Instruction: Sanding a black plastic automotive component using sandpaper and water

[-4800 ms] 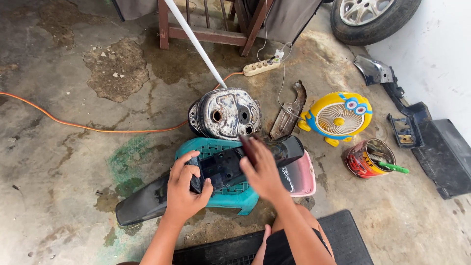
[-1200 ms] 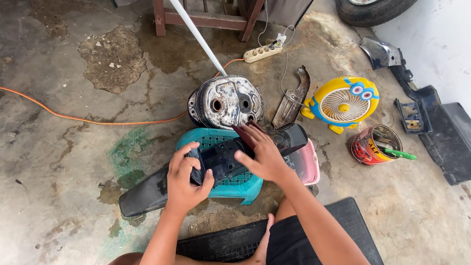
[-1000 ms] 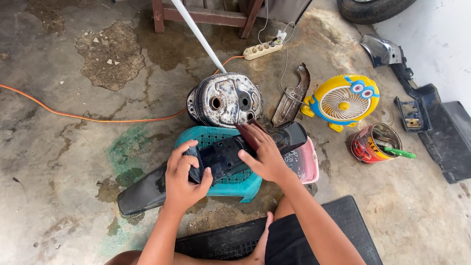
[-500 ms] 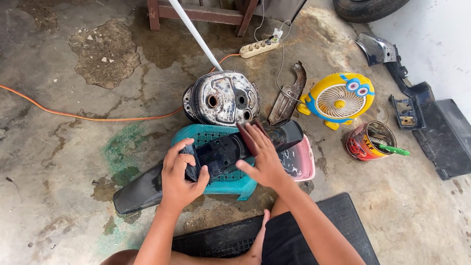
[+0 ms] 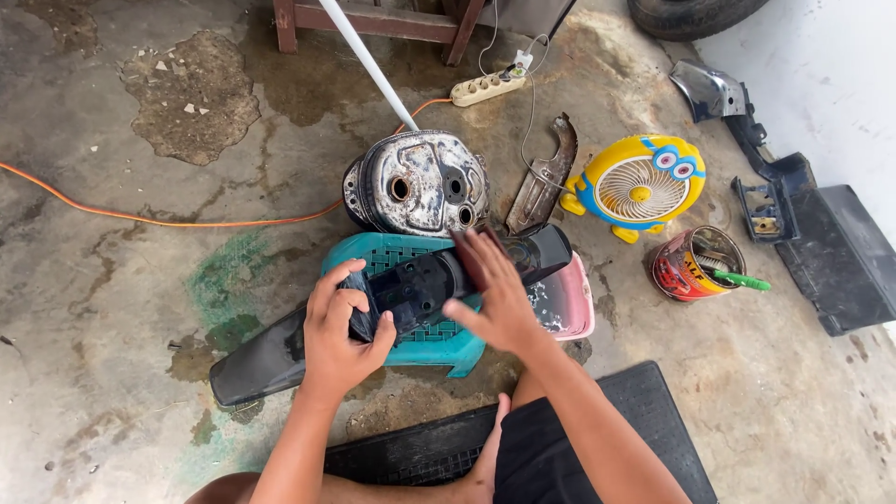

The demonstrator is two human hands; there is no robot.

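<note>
A long black plastic fender-like part [image 5: 411, 289] lies across a teal plastic stool [image 5: 411, 341] in front of me. My left hand [image 5: 341, 327] grips the middle of the black part, fingers curled over its edge. My right hand [image 5: 490, 294] presses flat on the part's right half, with what looks like a dark reddish sheet under the fingers. The part's left end [image 5: 257, 364] rests low near the floor.
A worn metal tank [image 5: 417, 182] stands just behind the stool, a pink basin [image 5: 569, 303] to its right. Further right are a yellow toy-like fan [image 5: 639, 187], a tin can with brushes [image 5: 695, 264], and black panels [image 5: 831, 257]. An orange cable [image 5: 159, 219] crosses the concrete floor.
My right hand has slid a little along the black part's right half. My left hand keeps its grip. The view has shifted slightly.
</note>
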